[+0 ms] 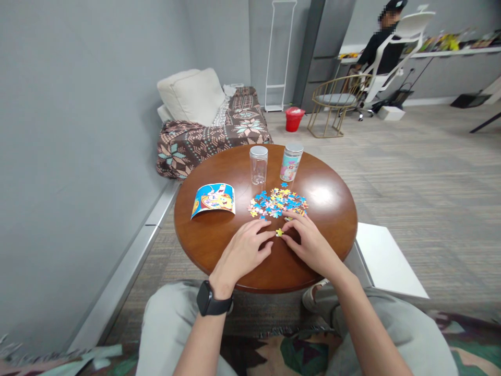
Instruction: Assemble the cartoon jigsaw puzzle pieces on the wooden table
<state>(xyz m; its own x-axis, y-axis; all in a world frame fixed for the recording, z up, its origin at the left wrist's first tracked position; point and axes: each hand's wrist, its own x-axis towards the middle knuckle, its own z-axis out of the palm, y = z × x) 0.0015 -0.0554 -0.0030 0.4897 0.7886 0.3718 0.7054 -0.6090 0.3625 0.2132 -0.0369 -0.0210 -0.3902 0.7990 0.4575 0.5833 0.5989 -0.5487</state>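
Right hand [309, 240]: thumb and forefinger are closed on the right edge of the yellow puzzle piece [279, 233], a light pinch that appears to leave most of its face exposed. Left hand [240, 250]: digits apart, forefinger tip at the opposite edge, probably serving as a side stop; whether it makes contact cannot be determined. The piece is located between the hands, on the near side of the loose pile [277, 202], where bare surface likely allows it to be turned freely. Both forearms approach from the near edge of the round table [203, 240], keeping the pile within short reach.

Beyond the pile, the clear jar [259, 167] and the printed jar [291, 164] stand upright with silver lids fitted, presumably set back to keep the working area unobstructed. The picture sheet [215, 199] rests to the left of the pile, printed side visible, bowed upward in the middle; this offset position keeps it in view without covering any pieces. Outward from the table, the patterned couch [211, 138] adjoins the wall, and the red bin [293, 120] stands on the floor farther back
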